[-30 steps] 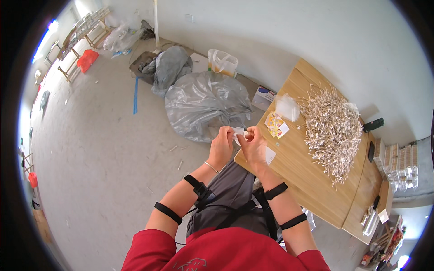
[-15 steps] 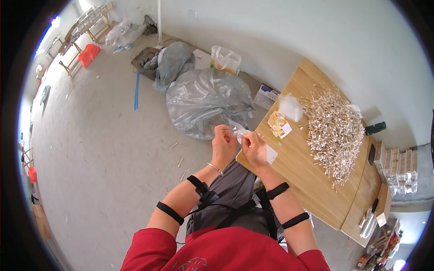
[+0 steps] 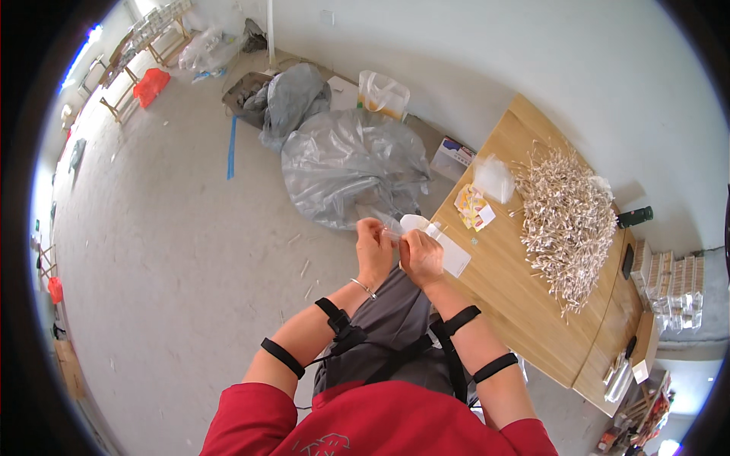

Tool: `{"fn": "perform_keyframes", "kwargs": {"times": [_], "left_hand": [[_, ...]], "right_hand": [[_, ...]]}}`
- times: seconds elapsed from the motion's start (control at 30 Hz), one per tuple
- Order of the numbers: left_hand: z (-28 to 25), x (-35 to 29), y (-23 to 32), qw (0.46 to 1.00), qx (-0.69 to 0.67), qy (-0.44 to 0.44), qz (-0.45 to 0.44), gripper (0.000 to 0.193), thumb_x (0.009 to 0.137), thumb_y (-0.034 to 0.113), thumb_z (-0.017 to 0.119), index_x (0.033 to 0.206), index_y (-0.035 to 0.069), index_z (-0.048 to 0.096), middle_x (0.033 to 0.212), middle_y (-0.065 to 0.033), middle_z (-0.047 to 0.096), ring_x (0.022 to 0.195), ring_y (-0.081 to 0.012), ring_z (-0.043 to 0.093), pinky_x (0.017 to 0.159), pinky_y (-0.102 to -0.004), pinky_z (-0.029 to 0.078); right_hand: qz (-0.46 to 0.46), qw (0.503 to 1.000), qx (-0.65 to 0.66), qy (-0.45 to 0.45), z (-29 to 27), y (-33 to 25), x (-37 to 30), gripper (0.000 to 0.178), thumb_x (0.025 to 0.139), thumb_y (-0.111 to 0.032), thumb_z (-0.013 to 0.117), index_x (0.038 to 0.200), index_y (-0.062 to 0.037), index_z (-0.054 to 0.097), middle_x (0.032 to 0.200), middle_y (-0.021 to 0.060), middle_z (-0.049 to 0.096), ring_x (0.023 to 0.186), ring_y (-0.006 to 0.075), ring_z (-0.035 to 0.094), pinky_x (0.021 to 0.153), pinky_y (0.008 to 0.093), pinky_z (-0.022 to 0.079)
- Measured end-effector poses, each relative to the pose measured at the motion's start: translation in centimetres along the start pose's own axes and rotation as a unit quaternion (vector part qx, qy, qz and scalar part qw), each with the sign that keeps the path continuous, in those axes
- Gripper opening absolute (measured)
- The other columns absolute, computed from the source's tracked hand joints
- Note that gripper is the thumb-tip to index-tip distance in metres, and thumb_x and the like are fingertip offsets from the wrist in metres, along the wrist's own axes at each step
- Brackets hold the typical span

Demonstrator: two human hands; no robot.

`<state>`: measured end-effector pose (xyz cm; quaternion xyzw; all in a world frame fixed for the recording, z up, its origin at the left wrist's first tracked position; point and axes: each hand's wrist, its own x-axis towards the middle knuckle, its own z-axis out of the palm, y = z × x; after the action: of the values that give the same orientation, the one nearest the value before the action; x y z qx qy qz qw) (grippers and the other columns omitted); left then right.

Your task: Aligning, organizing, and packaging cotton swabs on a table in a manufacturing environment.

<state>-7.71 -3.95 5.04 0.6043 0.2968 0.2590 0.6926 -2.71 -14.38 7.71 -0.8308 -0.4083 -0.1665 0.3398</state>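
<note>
L hand [image 3: 373, 251] pinched on clr plastic pc [image 3: 391, 235] | R hand [image 3: 421, 256] curled, same pc | wht card [image 3: 455, 259] nr R hand | swab pile [image 3: 566, 228] on counter [image 3: 517, 311]

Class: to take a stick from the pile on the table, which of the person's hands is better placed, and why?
Probably the right hand: it is nearer the pile of sticks and the table. The left hand is farther away; both seem to hold clear plastic.

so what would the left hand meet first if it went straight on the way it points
Probably the big grey plastic bag, though the left hand may pass above it; depth is unclear here.
</note>
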Motion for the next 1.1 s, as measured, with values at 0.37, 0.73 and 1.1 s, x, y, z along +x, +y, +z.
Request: {"fn": "perform_keyframes", "kwargs": {"times": [0.37, 0.73, 1.1], "left_hand": [[-3.0, 0.8, -1.1, 0.908, -0.261, -0.106, -0.309, 0.017, 0.091, 0.013, 0.057, 0.101, 0.002, 0.048, 0.098, -0.0101, 0.059, 0.086, -0.0175, 0.061, 0.077, -0.0336, 0.053], [0.4, 5.0, -1.4, 0.948, -0.190, -0.021, -0.253, 0.037, 0.092, 0.011, 0.060, 0.127, 0.002, 0.050, 0.092, -0.0048, 0.062, 0.078, -0.0109, 0.058, 0.068, -0.0258, 0.050], [3.0, 3.3, -3.3, 0.972, -0.130, -0.020, -0.197, 0.036, 0.090, 0.007, 0.061, 0.124, 0.002, 0.052, 0.084, -0.0054, 0.065, 0.068, -0.0088, 0.056, 0.057, -0.0239, 0.046]], "right_hand": [[0.067, 0.997, -0.019, -0.026, 2.5, 2.9, 2.5, 0.010, 0.079, -0.011, 0.064, 0.077, -0.0109, 0.054, 0.076, 0.0040, 0.060, 0.077, 0.0256, 0.058, 0.068, 0.0381, 0.049], [0.088, 0.989, 0.063, -0.101, 2.6, 6.5, 4.5, 0.004, 0.080, -0.015, 0.064, 0.083, -0.0138, 0.062, 0.082, 0.0066, 0.062, 0.085, 0.0279, 0.060, 0.072, 0.0409, 0.050], [0.126, 0.970, 0.097, -0.185, 0.8, 9.4, 3.8, 0.006, 0.082, -0.016, 0.060, 0.086, -0.0120, 0.061, 0.085, 0.0099, 0.064, 0.088, 0.0320, 0.060, 0.074, 0.0421, 0.049]]}}
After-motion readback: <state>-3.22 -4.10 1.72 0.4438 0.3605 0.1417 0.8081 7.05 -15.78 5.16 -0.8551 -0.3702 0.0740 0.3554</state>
